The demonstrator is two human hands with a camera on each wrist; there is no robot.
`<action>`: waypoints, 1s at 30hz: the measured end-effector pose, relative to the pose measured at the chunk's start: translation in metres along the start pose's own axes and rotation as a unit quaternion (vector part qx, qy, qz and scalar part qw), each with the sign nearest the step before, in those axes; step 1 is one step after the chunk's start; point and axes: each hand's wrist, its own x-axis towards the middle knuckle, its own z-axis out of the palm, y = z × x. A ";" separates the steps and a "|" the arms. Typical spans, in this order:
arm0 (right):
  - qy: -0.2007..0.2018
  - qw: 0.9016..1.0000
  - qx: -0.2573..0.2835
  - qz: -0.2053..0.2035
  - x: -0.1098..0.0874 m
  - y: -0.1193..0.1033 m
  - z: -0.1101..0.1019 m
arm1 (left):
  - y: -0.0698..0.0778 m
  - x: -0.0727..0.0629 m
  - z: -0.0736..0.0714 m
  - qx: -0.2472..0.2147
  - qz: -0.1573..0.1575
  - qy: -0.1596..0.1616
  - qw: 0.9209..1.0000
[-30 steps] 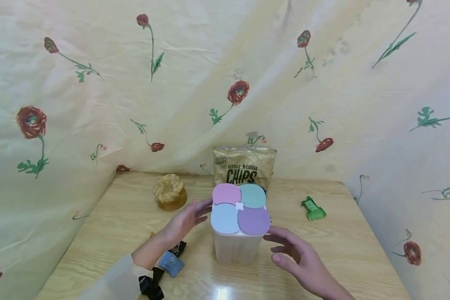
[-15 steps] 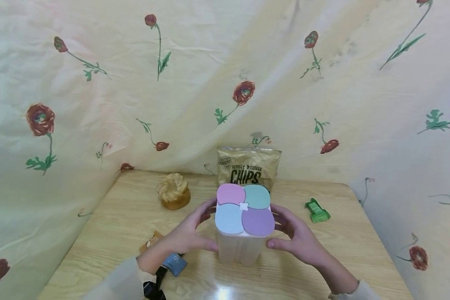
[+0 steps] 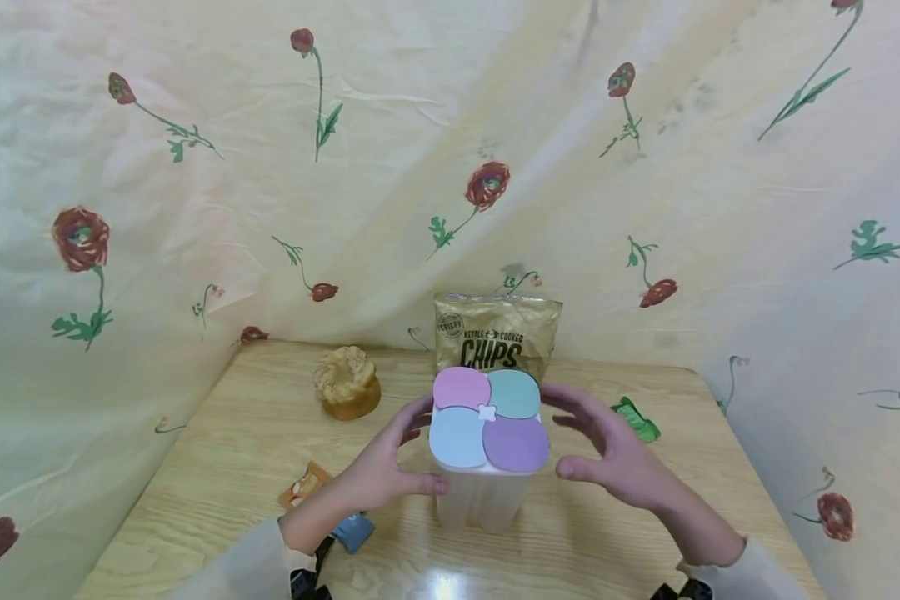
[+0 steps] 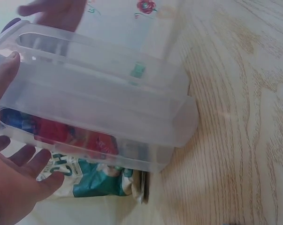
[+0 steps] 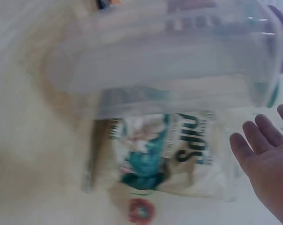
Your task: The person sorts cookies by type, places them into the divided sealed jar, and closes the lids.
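right hand (image 3: 607, 458): eased outward since the earlier frame, fingers parted, thumb off the lidded container (image 3: 480, 500)
left hand (image 3: 382, 471): fingers loosely spread, tips hidden behind the container, between both hands
chips bag (image 3: 498, 325): crinkled gold, partly blocked
left wrist, red packets (image 4: 61, 133): through translucent plastic
right wrist, print (image 5: 192, 138): blurred

a tall, translucent plastic container (image 3: 483, 500) with rounded, lobed corners is stood upright on the worktop (image 3: 577, 558). it is topped by a lid (image 3: 489, 421) with four rounded panels, coloured pink, teal, pale blue and purple, all laid flat and closed around a small white centre piece (image 3: 487, 412). in the left wrist view, red and dark blue shapes (image 4: 52, 131) are seen through the wall.
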 end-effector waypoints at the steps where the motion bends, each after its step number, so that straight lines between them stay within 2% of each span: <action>1: 0.002 1.000 -0.013 -0.011 0.003 -0.004 -0.003 | 0.000 0.000 0.000 0.001 0.000 -0.001 1.000; 3: 0.007 0.999 -0.045 -0.025 0.010 -0.014 -0.006 | 0.000 -0.001 -0.001 0.000 -0.003 -0.001 1.000; 7: 0.012 0.994 -0.103 -0.027 0.024 -0.034 -0.008 | 0.002 -0.001 -0.001 -0.002 -0.007 -0.001 1.000; 12: 0.009 0.988 -0.150 -0.014 0.036 -0.048 -0.006 | 0.002 -0.001 0.000 0.001 -0.013 0.000 1.000; 19: -0.010 0.986 -0.168 -0.002 0.045 -0.049 -0.004 | 0.002 0.000 0.001 0.009 -0.016 0.000 1.000; 23: -0.014 0.983 -0.182 0.009 0.048 -0.048 -0.003 | 0.004 0.001 -0.002 0.030 -0.015 -0.001 0.999; 27: -0.026 0.982 -0.189 0.015 0.049 -0.046 -0.002 | 0.008 0.001 -0.008 0.052 0.003 0.009 0.999; 30: -0.028 0.981 -0.191 0.018 0.049 -0.045 -0.002 | 0.016 0.001 -0.016 0.065 0.031 0.023 0.997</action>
